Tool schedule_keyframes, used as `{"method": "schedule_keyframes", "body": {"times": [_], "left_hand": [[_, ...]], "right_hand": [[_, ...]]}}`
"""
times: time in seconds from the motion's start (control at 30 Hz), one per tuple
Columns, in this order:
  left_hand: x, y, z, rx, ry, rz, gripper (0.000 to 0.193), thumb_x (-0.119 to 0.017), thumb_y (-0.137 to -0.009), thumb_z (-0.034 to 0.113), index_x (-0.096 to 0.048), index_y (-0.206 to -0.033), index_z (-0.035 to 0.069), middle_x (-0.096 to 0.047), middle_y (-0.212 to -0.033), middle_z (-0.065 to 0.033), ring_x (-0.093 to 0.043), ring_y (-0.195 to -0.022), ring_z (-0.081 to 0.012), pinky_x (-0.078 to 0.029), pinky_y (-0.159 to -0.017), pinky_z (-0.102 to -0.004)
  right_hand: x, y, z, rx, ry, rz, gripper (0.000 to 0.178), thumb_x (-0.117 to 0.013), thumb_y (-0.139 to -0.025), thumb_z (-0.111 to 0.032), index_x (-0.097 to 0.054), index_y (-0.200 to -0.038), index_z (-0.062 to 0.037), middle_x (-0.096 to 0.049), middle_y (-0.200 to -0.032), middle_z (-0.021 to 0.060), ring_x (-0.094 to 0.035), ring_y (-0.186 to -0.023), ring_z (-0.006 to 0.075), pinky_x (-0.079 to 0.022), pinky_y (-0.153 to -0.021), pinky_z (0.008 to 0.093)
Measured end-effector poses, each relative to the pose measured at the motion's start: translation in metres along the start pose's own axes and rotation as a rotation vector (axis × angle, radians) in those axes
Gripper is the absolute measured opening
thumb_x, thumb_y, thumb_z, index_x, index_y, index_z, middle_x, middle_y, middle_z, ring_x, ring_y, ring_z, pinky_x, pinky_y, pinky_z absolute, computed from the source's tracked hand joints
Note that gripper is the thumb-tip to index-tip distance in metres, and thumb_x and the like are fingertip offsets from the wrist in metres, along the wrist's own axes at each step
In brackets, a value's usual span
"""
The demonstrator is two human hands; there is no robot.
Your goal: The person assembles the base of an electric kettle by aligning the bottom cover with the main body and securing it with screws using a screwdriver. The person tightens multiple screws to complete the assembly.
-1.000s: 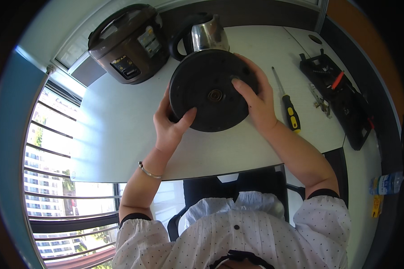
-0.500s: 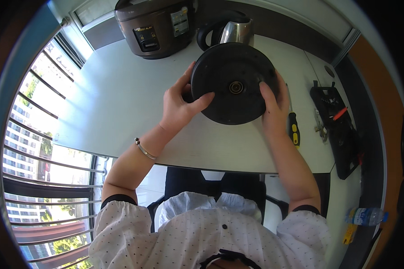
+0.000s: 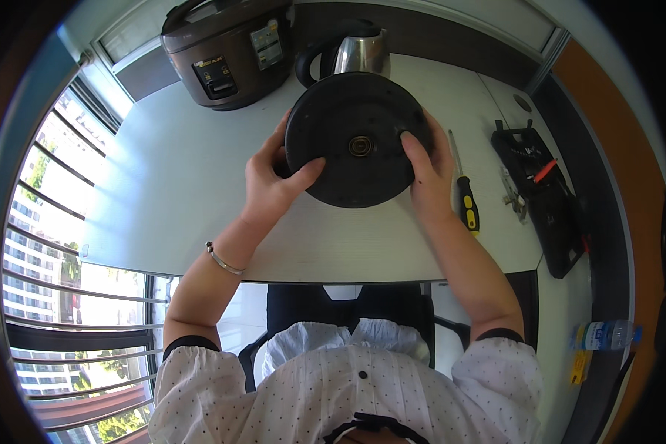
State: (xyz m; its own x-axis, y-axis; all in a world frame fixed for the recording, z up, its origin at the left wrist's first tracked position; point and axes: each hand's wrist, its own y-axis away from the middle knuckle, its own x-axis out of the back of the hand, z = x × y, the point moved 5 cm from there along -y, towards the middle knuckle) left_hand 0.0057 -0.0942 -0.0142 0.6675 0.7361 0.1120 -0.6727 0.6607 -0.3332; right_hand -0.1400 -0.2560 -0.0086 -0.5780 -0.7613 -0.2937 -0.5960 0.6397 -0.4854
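Observation:
Between my two hands is a round black kettle base [image 3: 351, 177], its flat face turned up toward me, with small brass-coloured rings at the centre. My left hand [image 3: 274, 174] grips the left rim, thumb on the face and fingers curled behind, out of sight. On the opposite rim my right hand [image 3: 428, 159] holds it the same way, thumb pressed near the upper right of the face. Just behind the base stands a steel kettle [image 3: 361, 55] with a black handle and lid. A black and yellow screwdriver [image 3: 466, 203] lies right of my right hand.
A brown rice cooker [image 3: 233, 63] stands at the back left of the white table [image 3: 177, 185]. At the right lie an open black tool case [image 3: 536, 170] with a red piece and some small metal parts [image 3: 512, 194]. Further down are a plastic bottle [image 3: 605, 336] and a barred window [image 3: 74, 296] far left.
The whole view has shifted, so the table and things on it appear further left. Both hands keep the same hold on the kettle base, which is tilted slightly differently.

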Motion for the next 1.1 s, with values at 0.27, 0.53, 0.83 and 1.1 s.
{"method": "schedule_keyframes", "body": {"times": [0.27,0.53,0.83,1.1], "left_hand": [[-0.0014,0.001,0.0008,0.003,-0.034,-0.038,0.082,-0.074,-0.072,0.017,-0.037,-0.142,-0.003,-0.067,-0.1,-0.0116,-0.062,-0.092,-0.0142,-0.048,-0.086,-0.0277],[-0.004,0.0024,0.0026,0.001,0.026,-0.044,0.082,-0.074,-0.072,0.017,-0.035,-0.141,-0.006,-0.064,-0.108,-0.0115,-0.06,-0.097,-0.015,-0.046,-0.09,-0.0282],[-0.0059,0.0028,0.0029,0.021,0.059,-0.063,0.083,-0.075,-0.073,0.019,-0.034,-0.14,-0.008,-0.061,-0.113,-0.0127,-0.059,-0.101,-0.0171,-0.046,-0.093,-0.0299],[-0.0055,0.0035,-0.0014,0.033,0.057,-0.036,0.085,-0.077,-0.072,0.021,-0.035,-0.14,-0.009,-0.061,-0.112,-0.0122,-0.059,-0.1,-0.0169,-0.046,-0.092,-0.0287]], "right_hand": [[-0.0016,-0.0001,-0.0014,0.051,0.071,-0.005,0.057,-0.07,-0.084,-0.014,-0.044,-0.133,-0.0018,-0.052,-0.127,0.012,-0.051,-0.117,0.0202,-0.042,-0.1,0.0318],[-0.0033,0.0021,-0.0003,0.022,0.002,-0.025,0.063,-0.07,-0.083,-0.013,-0.039,-0.137,-0.0004,-0.052,-0.127,0.0126,-0.051,-0.117,0.0204,-0.042,-0.1,0.0319],[-0.0029,0.0017,-0.0015,0.061,-0.011,-0.024,0.06,-0.069,-0.084,-0.011,-0.04,-0.136,0.0015,-0.054,-0.125,0.0126,-0.053,-0.114,0.0196,-0.043,-0.099,0.031],[-0.0007,0.0,-0.0005,0.087,-0.014,-0.011,0.057,-0.069,-0.083,-0.009,-0.043,-0.133,0.0007,-0.056,-0.121,0.0111,-0.054,-0.111,0.0178,-0.044,-0.097,0.0299]]}}
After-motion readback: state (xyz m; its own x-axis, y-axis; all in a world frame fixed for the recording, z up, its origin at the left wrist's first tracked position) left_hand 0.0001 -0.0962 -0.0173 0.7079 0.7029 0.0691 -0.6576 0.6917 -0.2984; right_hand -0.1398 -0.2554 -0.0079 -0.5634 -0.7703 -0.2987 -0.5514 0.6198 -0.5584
